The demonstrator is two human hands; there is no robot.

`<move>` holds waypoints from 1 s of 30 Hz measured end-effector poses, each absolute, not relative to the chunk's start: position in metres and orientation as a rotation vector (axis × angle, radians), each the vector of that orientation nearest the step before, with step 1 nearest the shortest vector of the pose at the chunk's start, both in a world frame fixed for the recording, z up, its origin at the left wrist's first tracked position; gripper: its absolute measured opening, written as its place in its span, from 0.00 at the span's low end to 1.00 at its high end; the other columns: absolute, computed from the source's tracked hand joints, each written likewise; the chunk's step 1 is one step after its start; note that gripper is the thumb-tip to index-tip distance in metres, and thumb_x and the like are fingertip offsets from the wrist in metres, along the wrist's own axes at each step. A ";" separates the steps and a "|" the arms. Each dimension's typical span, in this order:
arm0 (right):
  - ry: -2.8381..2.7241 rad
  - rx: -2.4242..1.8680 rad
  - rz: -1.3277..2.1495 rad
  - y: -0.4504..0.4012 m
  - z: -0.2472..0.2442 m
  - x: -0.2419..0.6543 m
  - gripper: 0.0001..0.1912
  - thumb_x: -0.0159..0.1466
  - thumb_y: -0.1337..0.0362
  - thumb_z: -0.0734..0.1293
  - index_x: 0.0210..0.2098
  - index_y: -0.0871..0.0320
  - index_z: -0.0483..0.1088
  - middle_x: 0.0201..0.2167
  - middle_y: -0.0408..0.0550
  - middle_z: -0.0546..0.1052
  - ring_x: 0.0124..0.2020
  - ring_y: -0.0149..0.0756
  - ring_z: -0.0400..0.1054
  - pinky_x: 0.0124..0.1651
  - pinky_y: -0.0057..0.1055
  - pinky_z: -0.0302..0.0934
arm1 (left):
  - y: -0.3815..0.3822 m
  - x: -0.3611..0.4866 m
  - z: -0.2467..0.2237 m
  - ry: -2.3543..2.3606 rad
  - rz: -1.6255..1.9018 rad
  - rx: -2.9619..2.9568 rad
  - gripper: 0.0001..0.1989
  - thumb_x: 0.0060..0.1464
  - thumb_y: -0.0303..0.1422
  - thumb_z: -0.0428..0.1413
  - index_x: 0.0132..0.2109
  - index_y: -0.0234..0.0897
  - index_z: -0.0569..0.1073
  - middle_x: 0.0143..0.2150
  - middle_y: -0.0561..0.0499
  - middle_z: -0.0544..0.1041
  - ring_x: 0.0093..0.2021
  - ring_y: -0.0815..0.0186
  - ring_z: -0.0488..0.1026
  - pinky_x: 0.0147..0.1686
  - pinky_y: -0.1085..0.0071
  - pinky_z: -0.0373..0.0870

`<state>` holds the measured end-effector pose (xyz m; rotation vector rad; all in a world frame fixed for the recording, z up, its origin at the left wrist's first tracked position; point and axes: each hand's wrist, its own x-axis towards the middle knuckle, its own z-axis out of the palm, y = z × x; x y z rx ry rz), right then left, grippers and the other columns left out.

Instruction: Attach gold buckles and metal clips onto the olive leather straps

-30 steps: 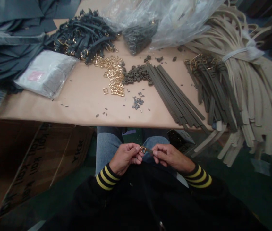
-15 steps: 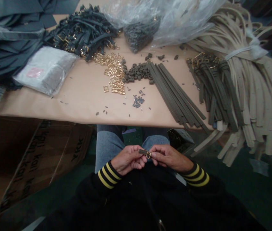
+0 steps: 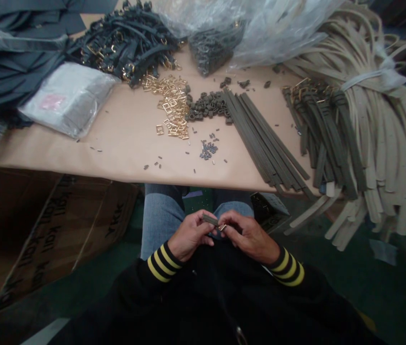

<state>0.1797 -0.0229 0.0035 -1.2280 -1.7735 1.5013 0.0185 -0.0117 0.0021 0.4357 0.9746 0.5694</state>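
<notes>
Left hand: pinches the strap.
Right hand: pinches the buckle.
Strap: between the hands; probably light, bendy; best gripped flat, near its end.
Buckle: at the strap's end; likely stiff, slippery; best held by its sides.
Clear bag: beyond the hands, small dark pieces inside.
Carton: left of the hands, contents unclear.

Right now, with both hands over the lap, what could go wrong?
1. The small gold metal buckle at the fingertips of the right hand, beside a flat olive strap, might drop: it's off the tan-covered table.
2. Stray tiny dark pieces near the front edge might get swept off.
3. Long flat olive strips reach that edge; a knock may slide them.
</notes>
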 end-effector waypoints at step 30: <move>-1.835 -1.150 1.529 -0.021 0.005 0.182 0.04 0.61 0.67 0.57 0.33 0.57 0.62 0.28 0.44 0.68 0.20 0.26 0.62 0.26 0.27 0.58 | -0.013 0.024 0.003 1.018 0.728 0.489 0.12 0.44 0.36 0.56 0.28 0.31 0.64 0.21 0.55 0.67 0.21 0.75 0.64 0.19 0.81 0.64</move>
